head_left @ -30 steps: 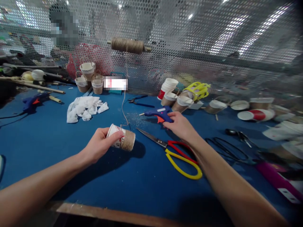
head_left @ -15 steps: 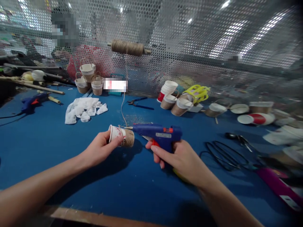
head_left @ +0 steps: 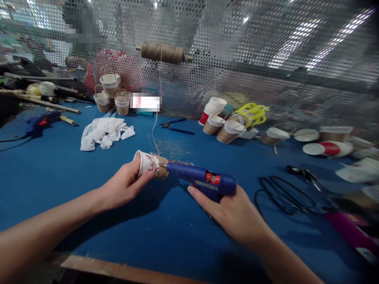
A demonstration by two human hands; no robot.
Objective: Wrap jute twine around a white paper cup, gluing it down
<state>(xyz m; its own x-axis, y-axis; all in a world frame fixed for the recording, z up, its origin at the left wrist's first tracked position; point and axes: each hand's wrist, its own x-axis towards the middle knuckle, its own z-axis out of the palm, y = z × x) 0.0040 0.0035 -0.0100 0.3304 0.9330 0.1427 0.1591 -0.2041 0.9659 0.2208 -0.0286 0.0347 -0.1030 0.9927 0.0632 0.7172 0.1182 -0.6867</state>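
Tilted on its side, a paper cup is gripped by my left hand, thumb along its near side. Brown twine covers the cup's base end, while its rim end is white with a red print. A strand of twine runs from the cup up to a spool on a rod at the mesh. My right hand is closed around the handle of a blue glue gun. Its nozzle points left, at the twine-wrapped part of the cup; whether it touches I cannot tell.
Pliers and crumpled white cloth lie beyond my hands. Twine-wrapped cups stand back right, others back left. A second glue gun lies at left. A coiled black cable and scissors lie at right.
The glue gun has tipped, its rear end lower and its nozzle now against or near the cup's side rather than its top edge. The cup has shifted slightly upward in view.
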